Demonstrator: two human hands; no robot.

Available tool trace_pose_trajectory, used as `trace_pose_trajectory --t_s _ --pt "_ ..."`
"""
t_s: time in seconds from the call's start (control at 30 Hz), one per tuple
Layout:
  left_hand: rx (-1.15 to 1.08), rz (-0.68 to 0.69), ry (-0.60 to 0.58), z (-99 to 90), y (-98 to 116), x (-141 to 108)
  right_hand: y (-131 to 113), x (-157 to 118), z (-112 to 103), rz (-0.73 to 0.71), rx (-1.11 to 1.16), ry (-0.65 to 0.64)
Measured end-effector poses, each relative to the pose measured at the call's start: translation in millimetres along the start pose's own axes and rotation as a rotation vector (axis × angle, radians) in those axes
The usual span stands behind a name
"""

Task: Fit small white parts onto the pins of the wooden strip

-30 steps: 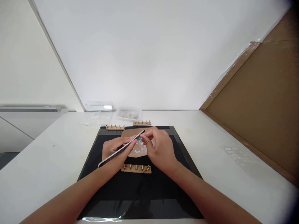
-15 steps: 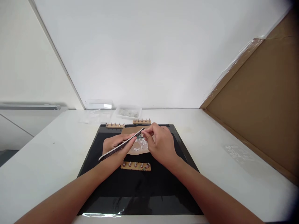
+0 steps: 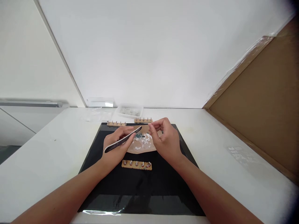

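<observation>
My left hand [image 3: 115, 148] is closed around a long dark nail file with a pale edge [image 3: 120, 142], which slants up to the right. To its right, my right hand [image 3: 167, 141] is raised with thumb and index finger pinched together; what they hold, if anything, is too small to make out. Below and between both hands lies a sheet of brown paper [image 3: 132, 150] scattered with small white pieces [image 3: 145, 139] and some darker bits. Nearer to me, a tan strip with a row of small upright metal pegs [image 3: 136, 167] rests on the black mat [image 3: 137, 186].
Behind the mat's far edge are two similar pegged strips, one on the left [image 3: 118, 123] and one further right [image 3: 140, 121]. A clear plastic box [image 3: 130, 111] with pale contents stands at the wall beside clear plastic packaging [image 3: 98, 113]. A cardboard panel [image 3: 257, 93] leans at the right.
My right hand has drawn away from the file's upper end, up and to the right, leaving a gap. The file has tilted a little flatter, still in my left hand.
</observation>
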State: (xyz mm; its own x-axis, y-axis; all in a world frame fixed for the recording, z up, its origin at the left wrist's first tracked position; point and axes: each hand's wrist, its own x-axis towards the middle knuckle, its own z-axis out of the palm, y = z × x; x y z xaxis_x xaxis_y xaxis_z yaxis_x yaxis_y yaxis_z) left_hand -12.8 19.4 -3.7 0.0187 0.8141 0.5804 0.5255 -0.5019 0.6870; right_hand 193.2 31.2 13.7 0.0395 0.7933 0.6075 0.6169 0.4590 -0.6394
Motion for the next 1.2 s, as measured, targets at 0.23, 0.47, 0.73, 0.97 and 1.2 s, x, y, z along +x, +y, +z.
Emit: trace_pose_trajectory --t_s 0.23,0.47,0.73,0.97,1.2 --pt "0.087 0.201 -0.051 -5.9 -14 11 -1 0 -2 -0.017 0.109 -0.09" --pt "0.179 0.226 -0.101 -4.3 -22 13 -1 8 -29 -0.013 0.514 -0.654" --pt "0.224 0.205 -0.111 -4.2 -19 12 2 8 -33 0.094 0.48 -0.987" --pt "0.241 0.192 -0.151 -3.5 -17 11 0 8 -33 0.061 0.394 -1.013" --pt "0.231 0.186 -0.158 -2.7 -18 10 -4 7 -30 0.07 0.377 -1.014"
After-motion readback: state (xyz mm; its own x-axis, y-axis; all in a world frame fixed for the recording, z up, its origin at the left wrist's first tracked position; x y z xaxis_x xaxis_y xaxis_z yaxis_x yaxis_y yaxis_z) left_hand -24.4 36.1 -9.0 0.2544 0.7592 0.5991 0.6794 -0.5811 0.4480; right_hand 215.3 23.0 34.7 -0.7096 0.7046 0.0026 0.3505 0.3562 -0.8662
